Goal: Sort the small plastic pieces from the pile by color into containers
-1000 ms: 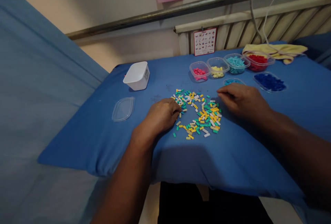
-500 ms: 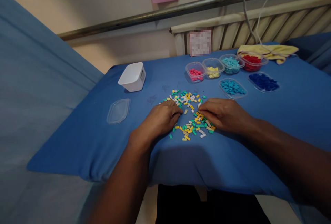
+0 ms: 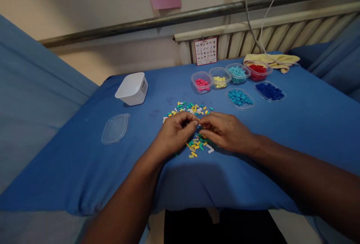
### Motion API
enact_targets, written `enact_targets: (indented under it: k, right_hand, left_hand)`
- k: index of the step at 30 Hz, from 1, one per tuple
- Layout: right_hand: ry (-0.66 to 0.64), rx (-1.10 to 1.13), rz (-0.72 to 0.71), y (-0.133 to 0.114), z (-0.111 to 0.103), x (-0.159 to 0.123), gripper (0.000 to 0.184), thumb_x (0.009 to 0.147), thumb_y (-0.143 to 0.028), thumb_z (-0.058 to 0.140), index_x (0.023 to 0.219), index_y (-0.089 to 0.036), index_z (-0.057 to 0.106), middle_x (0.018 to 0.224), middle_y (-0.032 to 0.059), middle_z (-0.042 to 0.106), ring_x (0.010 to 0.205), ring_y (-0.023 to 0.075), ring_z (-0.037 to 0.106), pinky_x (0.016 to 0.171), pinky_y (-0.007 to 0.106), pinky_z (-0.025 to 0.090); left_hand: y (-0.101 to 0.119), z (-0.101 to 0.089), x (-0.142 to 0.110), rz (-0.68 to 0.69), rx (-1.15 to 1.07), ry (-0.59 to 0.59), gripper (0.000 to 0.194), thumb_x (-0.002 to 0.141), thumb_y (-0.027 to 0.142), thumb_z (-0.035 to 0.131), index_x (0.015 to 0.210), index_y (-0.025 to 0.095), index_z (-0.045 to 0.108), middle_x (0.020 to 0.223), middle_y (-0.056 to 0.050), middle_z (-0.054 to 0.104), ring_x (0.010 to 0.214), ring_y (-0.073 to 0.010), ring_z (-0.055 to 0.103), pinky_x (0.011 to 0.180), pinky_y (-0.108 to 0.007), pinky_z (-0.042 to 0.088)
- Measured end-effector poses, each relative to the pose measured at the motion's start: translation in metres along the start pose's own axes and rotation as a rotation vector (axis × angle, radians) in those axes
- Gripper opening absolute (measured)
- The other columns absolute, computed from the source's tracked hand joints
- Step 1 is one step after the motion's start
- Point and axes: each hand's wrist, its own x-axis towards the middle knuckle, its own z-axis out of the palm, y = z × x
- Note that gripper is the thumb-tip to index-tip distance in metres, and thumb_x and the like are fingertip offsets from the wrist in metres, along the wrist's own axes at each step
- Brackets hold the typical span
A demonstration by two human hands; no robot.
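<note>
A loose pile of small building bricks [image 3: 197, 145] in yellow, white, green and beige lies on the blue cloth under my hands. My left hand [image 3: 178, 132] is closed in a pinch over the pile's left side. My right hand [image 3: 226, 130] reaches in from the right, its fingertips touching those of the left above the bricks. The fingers of the right hand are bent and its thumb sits somewhat lower. Whatever is between the meeting fingertips is too small and covered to name. Both hands hide the middle of the pile.
Clear tubs hold pink [image 3: 201, 83], pale yellow [image 3: 219, 82], light blue [image 3: 237, 73] and red pieces [image 3: 258, 71]. Lids carry blue [image 3: 239, 97] and dark blue pieces [image 3: 269, 91]. At left are a white container [image 3: 132, 89] and a bare lid [image 3: 115, 128]. A yellow cloth [image 3: 271, 61] lies behind.
My hands have come together from either side of the pile, and their fingertips now meet. The camera view has shifted, so the table's contents appear further left and slightly lower.
</note>
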Motion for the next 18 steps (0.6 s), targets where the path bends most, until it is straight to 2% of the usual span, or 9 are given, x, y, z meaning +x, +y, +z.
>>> enact_targets:
  k: [3, 8, 11, 13, 18]
  right_hand:
    - [0.112, 0.118, 0.098, -0.003, 0.002, 0.002, 0.011, 0.102, -0.022, 0.071, 0.113, -0.024, 0.072, 0.101, 0.004, 0.081, 0.087, 0.0198, 0.078, 0.078, 0.033, 0.06]
    - [0.185, 0.29, 0.247, 0.003, 0.01, 0.002, 0.014, 0.099, -0.021, 0.072, 0.111, -0.026, 0.075, 0.101, 0.0019, 0.084, 0.088, 0.0201, 0.081, 0.08, 0.034, 0.064]
    - [0.203, 0.406, 0.335, 0.008, 0.015, 0.003, 0.014, 0.098, -0.026, 0.073, 0.111, -0.026, 0.078, 0.103, 0.0027, 0.085, 0.089, 0.021, 0.082, 0.08, 0.036, 0.065]
    - [0.212, 0.488, 0.381, 0.009, 0.016, 0.004, 0.013, 0.097, -0.029, 0.074, 0.108, -0.025, 0.081, 0.101, 0.0027, 0.086, 0.088, 0.021, 0.082, 0.081, 0.036, 0.066]
    - [0.249, 0.628, 0.465, 0.009, 0.016, 0.008, 0.016, 0.089, -0.034, 0.081, 0.102, -0.024, 0.084, 0.094, 0.0026, 0.085, 0.084, 0.0205, 0.08, 0.079, 0.036, 0.066]
  left_hand:
    - [0.0, 0.015, 0.004, -0.052, -0.279, 0.043, 0.021, 0.094, 0.038, 0.076, 0.096, 0.017, 0.076, 0.09, -0.004, 0.073, 0.078, -0.0134, 0.063, 0.076, -0.028, 0.051]
    - [-0.005, 0.027, 0.009, -0.076, -0.422, 0.119, 0.03, 0.083, 0.039, 0.089, 0.098, 0.016, 0.077, 0.085, -0.003, 0.073, 0.073, -0.0117, 0.062, 0.07, -0.025, 0.051]
    - [-0.008, 0.029, 0.01, -0.056, -0.408, 0.22, 0.031, 0.077, 0.036, 0.095, 0.093, 0.017, 0.077, 0.082, -0.002, 0.072, 0.072, -0.0118, 0.063, 0.069, -0.024, 0.052]
    - [-0.008, 0.03, 0.01, -0.024, -0.329, 0.267, 0.027, 0.079, 0.036, 0.095, 0.088, 0.017, 0.078, 0.081, -0.002, 0.074, 0.073, -0.0117, 0.063, 0.068, -0.024, 0.051]
    - [-0.006, 0.032, 0.009, -0.022, -0.294, 0.265, 0.02, 0.085, 0.038, 0.09, 0.093, 0.02, 0.086, 0.089, -0.005, 0.08, 0.079, -0.015, 0.07, 0.075, -0.028, 0.057]
